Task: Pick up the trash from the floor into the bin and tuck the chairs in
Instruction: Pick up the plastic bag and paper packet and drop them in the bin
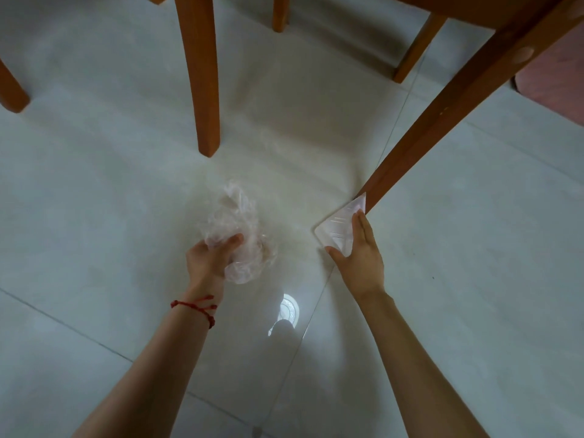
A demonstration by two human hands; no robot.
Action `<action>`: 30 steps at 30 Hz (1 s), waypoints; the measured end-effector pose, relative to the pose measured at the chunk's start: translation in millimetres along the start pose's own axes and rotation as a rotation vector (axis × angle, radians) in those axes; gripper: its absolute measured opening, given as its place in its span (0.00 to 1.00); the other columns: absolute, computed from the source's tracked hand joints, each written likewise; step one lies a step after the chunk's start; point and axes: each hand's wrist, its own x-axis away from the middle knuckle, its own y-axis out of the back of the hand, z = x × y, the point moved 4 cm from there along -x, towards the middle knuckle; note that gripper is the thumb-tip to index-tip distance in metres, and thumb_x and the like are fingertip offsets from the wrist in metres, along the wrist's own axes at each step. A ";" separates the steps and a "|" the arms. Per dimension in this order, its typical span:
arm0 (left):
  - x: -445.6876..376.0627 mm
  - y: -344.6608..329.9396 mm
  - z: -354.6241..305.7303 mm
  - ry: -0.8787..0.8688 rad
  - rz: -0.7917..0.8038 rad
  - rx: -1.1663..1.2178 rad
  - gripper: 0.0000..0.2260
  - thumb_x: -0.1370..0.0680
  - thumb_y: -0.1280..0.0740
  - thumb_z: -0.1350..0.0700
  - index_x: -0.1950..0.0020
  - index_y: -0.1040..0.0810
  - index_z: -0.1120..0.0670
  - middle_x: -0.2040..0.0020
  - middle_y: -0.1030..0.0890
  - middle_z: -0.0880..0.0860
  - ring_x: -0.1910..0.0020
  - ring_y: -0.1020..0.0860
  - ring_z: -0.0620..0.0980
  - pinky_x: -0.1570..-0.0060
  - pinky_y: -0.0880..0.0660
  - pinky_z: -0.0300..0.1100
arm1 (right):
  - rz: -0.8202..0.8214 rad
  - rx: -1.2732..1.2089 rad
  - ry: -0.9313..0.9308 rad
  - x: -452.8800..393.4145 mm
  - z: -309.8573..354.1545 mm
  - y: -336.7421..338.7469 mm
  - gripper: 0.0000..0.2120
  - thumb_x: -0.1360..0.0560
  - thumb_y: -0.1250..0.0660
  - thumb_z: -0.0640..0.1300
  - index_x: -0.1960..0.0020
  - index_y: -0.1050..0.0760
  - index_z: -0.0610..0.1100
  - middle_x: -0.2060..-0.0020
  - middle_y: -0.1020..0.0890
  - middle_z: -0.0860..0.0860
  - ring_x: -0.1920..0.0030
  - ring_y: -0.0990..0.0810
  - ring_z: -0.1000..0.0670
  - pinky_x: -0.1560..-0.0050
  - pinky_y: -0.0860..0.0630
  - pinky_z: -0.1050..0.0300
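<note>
A crumpled clear plastic bag (pixel 240 222) lies on the pale tiled floor in the middle of the view. My left hand (pixel 208 259) has its fingers closed on the bag's near part. A flat clear plastic lid or tray (pixel 338 227) rests at the foot of a wooden chair leg (pixel 448 118). My right hand (pixel 358 257) grips that tray's near edge between thumb and fingers. No bin is in view.
Orange-brown wooden chair legs stand around: one straight ahead (pixel 202 74), one at the far left (pixel 11 86), others at the back (pixel 417 49). A chair seat (pixel 474 11) overhangs top right. A pinkish object (pixel 556 90) sits at the right edge.
</note>
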 end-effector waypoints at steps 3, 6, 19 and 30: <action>-0.2 -3.9 1.2 -0.003 0.009 -0.013 0.06 0.32 0.28 0.62 0.58 0.22 0.60 0.67 0.24 0.54 0.69 0.26 0.51 0.79 0.30 0.30 | -0.040 -0.085 0.020 0.0 -5.2 1.7 0.37 0.28 0.32 0.49 0.26 0.48 0.45 0.26 0.41 0.50 0.30 0.36 0.48 0.38 0.38 0.61; 1.1 -7.5 2.1 -0.010 -0.001 -0.027 0.05 0.32 0.28 0.62 0.60 0.23 0.58 0.68 0.25 0.54 0.70 0.27 0.49 0.80 0.31 0.29 | -0.078 -0.179 0.041 0.3 -4.0 4.0 0.35 0.29 0.30 0.47 0.28 0.43 0.44 0.28 0.36 0.48 0.31 0.34 0.47 0.37 0.40 0.62; 21.9 3.3 -12.1 0.043 0.027 0.032 0.14 0.31 0.29 0.62 0.47 0.23 0.65 0.60 0.22 0.59 0.60 0.24 0.56 0.57 0.25 0.49 | -0.081 -0.703 -0.350 19.6 7.4 27.5 0.31 0.34 0.25 0.45 0.34 0.30 0.47 0.42 0.22 0.51 0.43 0.23 0.53 0.46 0.28 0.66; 109.9 52.9 -56.1 0.145 -0.033 0.129 0.16 0.31 0.29 0.63 0.45 0.24 0.67 0.55 0.22 0.61 0.58 0.23 0.57 0.54 0.24 0.51 | 0.000 -0.796 -0.471 77.8 60.8 89.6 0.28 0.36 0.24 0.42 0.38 0.26 0.46 0.52 0.18 0.59 0.56 0.20 0.66 0.51 0.25 0.69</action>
